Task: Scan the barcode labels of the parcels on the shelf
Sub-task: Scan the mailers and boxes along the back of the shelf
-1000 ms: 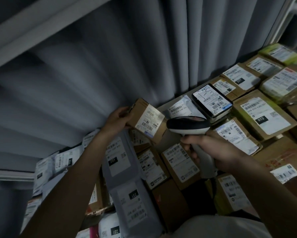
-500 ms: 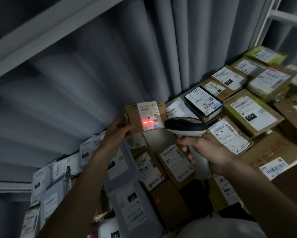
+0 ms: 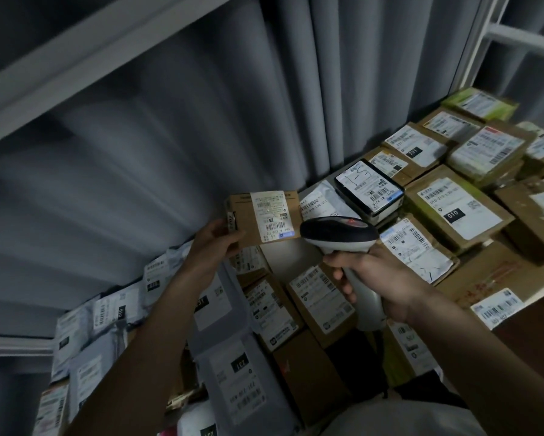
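Red scan line gone from label (image 3: 272, 217).
Small box (image 3: 262, 219) held up at frame centre by left hand (image 3: 215, 243); scanner (image 3: 338, 235) gripped by right hand (image 3: 380, 283); likely read, next parcel due.

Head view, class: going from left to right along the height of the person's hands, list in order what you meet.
Left hand → small cardboard parcel it holds → barcode scanner → right hand on its handle → brown box with the 010 label.
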